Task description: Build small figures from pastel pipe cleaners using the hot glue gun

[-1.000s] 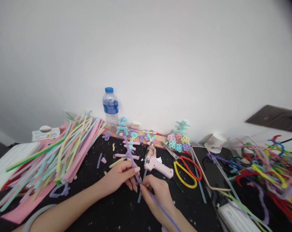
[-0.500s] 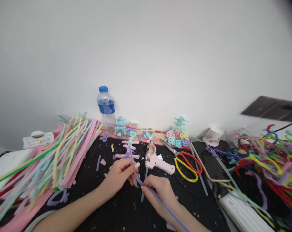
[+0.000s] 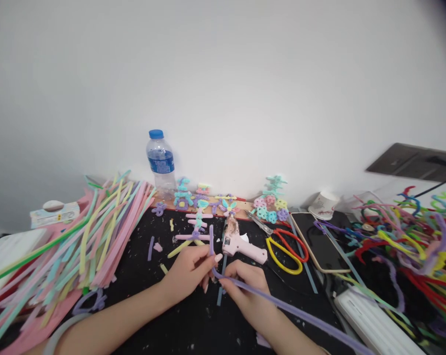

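Observation:
A long purple pipe cleaner (image 3: 282,303) runs between both hands, its short end standing up and its long end trailing to the lower right. My left hand (image 3: 191,268) pinches it near the bend, thumb against fingers. Close beside it, my right hand (image 3: 247,286) grips the same strip just right of the bend. Behind the hands lie a pink glue gun (image 3: 245,248) and a figure of pink, teal and yellow pipe cleaners (image 3: 199,217). Scissors with red and yellow handles (image 3: 284,256) rest to the right, blades partly apart.
Pastel pipe cleaners (image 3: 108,231) are heaped at left, bright ones (image 3: 422,246) at right. A bottle (image 3: 161,165), finished flower shapes (image 3: 270,209) and a paper cup (image 3: 324,204) stand by the wall. A phone (image 3: 324,249) and a white power strip (image 3: 374,320) lie at right.
The purple strip now bends more sharply between the hands, its short end more upright and its long end swung out to the right. Both hands keep their hold.

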Available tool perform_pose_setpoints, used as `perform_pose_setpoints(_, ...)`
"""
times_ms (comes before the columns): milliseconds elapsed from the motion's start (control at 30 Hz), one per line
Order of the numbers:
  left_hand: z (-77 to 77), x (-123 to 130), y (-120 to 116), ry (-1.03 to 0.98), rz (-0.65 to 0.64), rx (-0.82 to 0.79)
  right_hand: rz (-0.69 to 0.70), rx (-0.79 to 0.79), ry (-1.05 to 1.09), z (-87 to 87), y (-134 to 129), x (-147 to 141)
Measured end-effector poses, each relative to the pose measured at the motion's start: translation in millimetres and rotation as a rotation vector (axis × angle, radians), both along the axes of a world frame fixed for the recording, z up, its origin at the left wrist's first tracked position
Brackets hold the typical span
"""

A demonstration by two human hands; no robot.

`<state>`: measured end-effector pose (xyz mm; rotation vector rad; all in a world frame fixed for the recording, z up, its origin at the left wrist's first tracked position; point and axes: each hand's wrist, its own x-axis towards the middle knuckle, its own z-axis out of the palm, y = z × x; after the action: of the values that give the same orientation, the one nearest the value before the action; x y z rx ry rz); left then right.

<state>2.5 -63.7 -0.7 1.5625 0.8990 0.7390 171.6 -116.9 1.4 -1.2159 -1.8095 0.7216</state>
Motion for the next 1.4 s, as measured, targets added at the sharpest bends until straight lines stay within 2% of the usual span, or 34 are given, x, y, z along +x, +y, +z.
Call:
perform_pose_setpoints(267, 3.2, -1, 1, -0.045, 0.085, -0.018, 0.03, 0.035, -0.036, -2.2, 1, 0)
perform_pose_setpoints(633, 5.8, -2, -1, 0.061, 0.047, -0.029, -0.046, 0.034, -0.003, 1.6, 2, 3)
perform_pose_setpoints(733, 8.2, -2, 0, 0.106, 0.001, 0.007, -0.078, 0.044, 0.025, 3.3, 2, 5)
perform_pose_setpoints(900, 8.7, -5, 1, 0.209, -0.122, 0.272, -0.153, 0.039, 0.063, 2.6, 3, 7)
perform_pose_setpoints(967, 8.3, -6, 0, 0.214, -0.201, 0.329, -0.162, 0.033, 0.072, 1.3, 4, 7)
perform_pose_setpoints(1233, 11.6, -6, -5, 0.207, -0.417, 0.401, -0.069, -0.009, 0.079, -0.2, 5, 5)
perform_pose_setpoints(1400, 12.3, -6, -7, 0.204, -0.484, 0.436, -0.004, -0.044, 0.084, 1.9, 5, 3)
